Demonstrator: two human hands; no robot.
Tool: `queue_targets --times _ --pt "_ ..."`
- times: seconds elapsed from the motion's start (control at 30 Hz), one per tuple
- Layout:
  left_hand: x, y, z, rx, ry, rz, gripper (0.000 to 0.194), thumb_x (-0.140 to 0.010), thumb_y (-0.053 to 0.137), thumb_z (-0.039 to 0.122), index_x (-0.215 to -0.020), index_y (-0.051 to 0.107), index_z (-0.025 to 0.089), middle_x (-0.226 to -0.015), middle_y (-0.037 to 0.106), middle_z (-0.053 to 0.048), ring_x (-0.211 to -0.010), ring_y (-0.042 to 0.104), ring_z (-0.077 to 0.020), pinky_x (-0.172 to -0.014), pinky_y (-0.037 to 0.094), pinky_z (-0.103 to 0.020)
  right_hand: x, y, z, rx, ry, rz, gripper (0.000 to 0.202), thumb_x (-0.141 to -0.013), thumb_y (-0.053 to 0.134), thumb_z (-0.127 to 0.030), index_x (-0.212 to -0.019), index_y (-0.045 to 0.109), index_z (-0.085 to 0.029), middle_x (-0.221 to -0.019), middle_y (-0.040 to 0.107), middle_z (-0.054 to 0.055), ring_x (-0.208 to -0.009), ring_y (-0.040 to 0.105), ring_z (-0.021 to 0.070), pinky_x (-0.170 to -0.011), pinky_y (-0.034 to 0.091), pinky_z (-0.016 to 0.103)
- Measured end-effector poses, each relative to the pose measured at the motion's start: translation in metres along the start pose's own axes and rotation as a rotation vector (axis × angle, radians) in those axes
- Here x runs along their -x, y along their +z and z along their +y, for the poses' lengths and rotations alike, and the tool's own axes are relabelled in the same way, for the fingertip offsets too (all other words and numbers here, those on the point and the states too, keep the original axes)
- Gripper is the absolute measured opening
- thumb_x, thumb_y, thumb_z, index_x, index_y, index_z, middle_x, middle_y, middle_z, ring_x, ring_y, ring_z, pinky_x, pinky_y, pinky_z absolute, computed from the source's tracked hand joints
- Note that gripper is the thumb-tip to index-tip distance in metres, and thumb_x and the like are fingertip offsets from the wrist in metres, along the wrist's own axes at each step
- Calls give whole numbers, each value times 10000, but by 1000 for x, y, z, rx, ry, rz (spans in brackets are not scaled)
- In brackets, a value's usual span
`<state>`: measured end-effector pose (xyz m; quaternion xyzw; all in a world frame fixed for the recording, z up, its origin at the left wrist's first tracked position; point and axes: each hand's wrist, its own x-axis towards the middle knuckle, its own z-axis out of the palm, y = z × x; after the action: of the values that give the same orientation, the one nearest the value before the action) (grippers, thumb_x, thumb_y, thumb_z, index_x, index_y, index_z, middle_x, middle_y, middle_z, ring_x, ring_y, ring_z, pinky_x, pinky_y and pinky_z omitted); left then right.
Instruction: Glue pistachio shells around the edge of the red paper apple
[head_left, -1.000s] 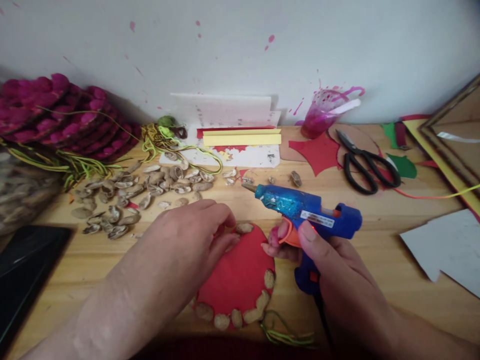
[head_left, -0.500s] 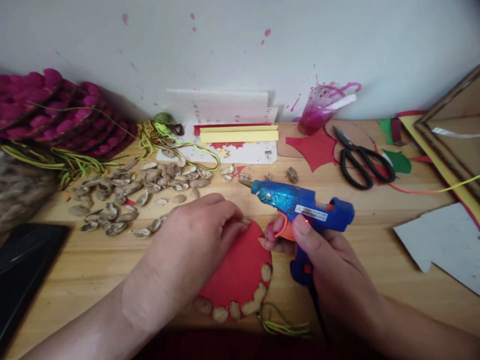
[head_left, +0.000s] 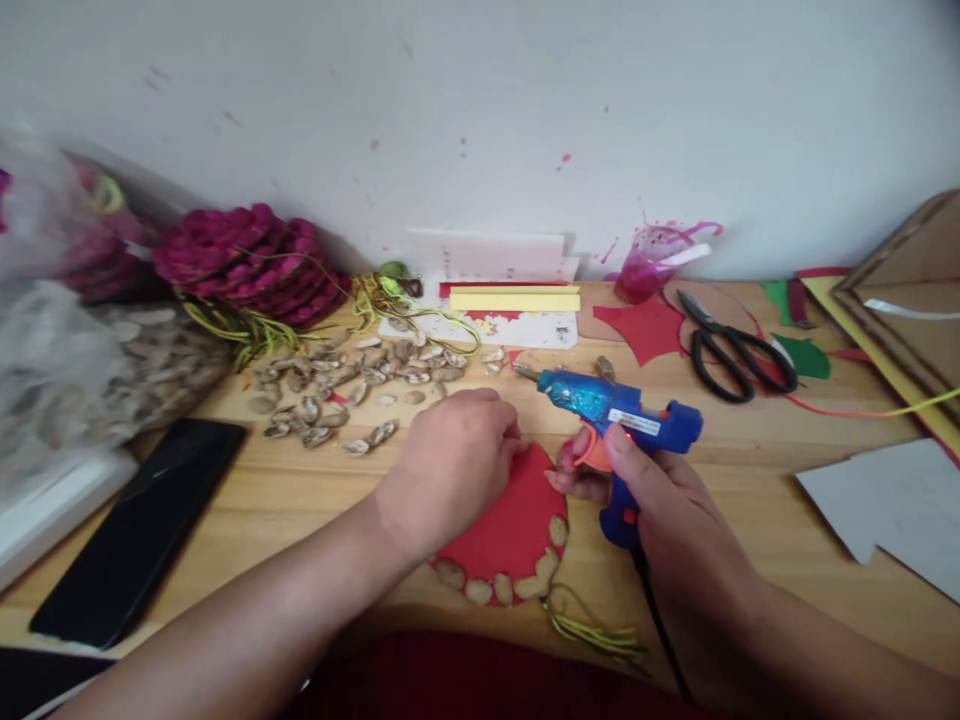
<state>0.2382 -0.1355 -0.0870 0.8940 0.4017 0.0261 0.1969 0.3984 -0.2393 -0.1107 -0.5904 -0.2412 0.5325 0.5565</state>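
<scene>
A round red disc (head_left: pixel 499 535) lies before me, with several peanut shells (head_left: pixel 478 591) along its lower and right rim. My left hand (head_left: pixel 457 465) is closed at the disc's far edge. Its fingertips pinch a peanut shell (head_left: pixel 524 441), of which just a bit shows. In my right hand (head_left: pixel 660 500) is a blue glue gun (head_left: pixel 611 402), its nozzle pointing left above the table beyond the disc. The fingers wrap its handle at the orange trigger (head_left: pixel 596 450). A yellow-green thread tassel (head_left: pixel 592 630) hangs from the disc's lower right.
Loose peanut shells (head_left: pixel 360 375) lie scattered at the left. Behind them sits a stack of magenta discs (head_left: pixel 251 260). Black scissors (head_left: pixel 739 350), a red paper piece (head_left: pixel 643 330) and a magenta-stained cup (head_left: pixel 649 265) stand at the back right. A black phone (head_left: pixel 142 535) lies left.
My view has swung left and up, so more of the left side shows. Both hands keep nearly the same pose, the left at the disc's edge, the right holding the glue gun.
</scene>
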Motion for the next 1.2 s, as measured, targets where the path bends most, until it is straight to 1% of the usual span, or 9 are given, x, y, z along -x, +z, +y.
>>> queue_targets --times 0.23,0.37,0.57,0.7,0.8,0.93,1.07,1.13,1.2 --pt "-1 -1 1 -25 -9 -2 190 -917 565 226 -821 722 179 -901 734 -69 -837 671 -217 -770 501 -329 -2 6 -4 -30 -10 15 382 -826 752 -580 -765 721 -204 -779 698 38 -745 721 193 -696 610 288" --pt "-2 0 1 -14 0 0 194 -906 559 229 -823 726 175 -901 742 -84 -842 674 -234 -785 501 -348 -1 8 -3 -29 -5 50 413 -796 763 -608 -753 703 -202 -772 703 33 -735 718 188 -723 617 309" --pt "-4 -1 1 -50 6 1 201 -886 555 234 -828 740 183 -905 754 -89 -853 685 -244 -783 506 -347 -3 8 -3 -51 -20 10 434 -771 769 -626 -752 675 -203 -759 697 21 -653 685 158 -692 613 303" --pt "-4 -2 3 -75 7 6 228 -890 542 247 -828 751 182 -908 759 -89 -839 687 -236 -760 500 -336 -4 7 -4 -51 -32 -22 451 -756 770 -644 -763 670 -204 -763 694 25 -667 677 159 -709 621 317" --pt "-3 -4 3 -83 -16 -5 235 -883 560 294 -833 764 188 -872 764 -89 -816 687 -233 -728 490 -327 -6 5 -6 -44 -64 -21 448 -778 754 -641 -772 671 -200 -763 692 27 -670 677 162 -684 622 317" --pt "-2 -16 -4 -132 -52 6 283 -875 579 392 -792 764 194 -793 752 -91 -750 672 -233 -697 463 -328 -9 1 -11 -52 -125 -5 443 -788 759 -626 -764 676 -192 -757 682 25 -662 674 158 -643 625 302" --pt "0 -34 -16 -231 -77 47 431 -928 505 499 -717 725 193 -712 707 -98 -718 648 -247 -667 422 -335 -13 -4 -15 -55 -177 -22 440 -785 766 -625 -788 675 -194 -752 685 22 -669 682 160 -647 630 301" --pt "0 -41 -22 -236 -79 80 442 -957 458 473 -729 718 198 -719 709 -89 -715 638 -232 -654 401 -324 -15 -5 -16 -58 -191 -7 454 -768 778 -631 -791 672 -190 -750 685 21 -671 680 159 -658 632 307" --pt "0 -44 -27 -188 -58 90 376 -956 466 407 -796 736 200 -760 731 -72 -719 637 -211 -651 395 -308 -15 -5 -17 -60 -193 3 470 -748 791 -638 -792 669 -186 -759 684 23 -675 678 156 -663 632 307"
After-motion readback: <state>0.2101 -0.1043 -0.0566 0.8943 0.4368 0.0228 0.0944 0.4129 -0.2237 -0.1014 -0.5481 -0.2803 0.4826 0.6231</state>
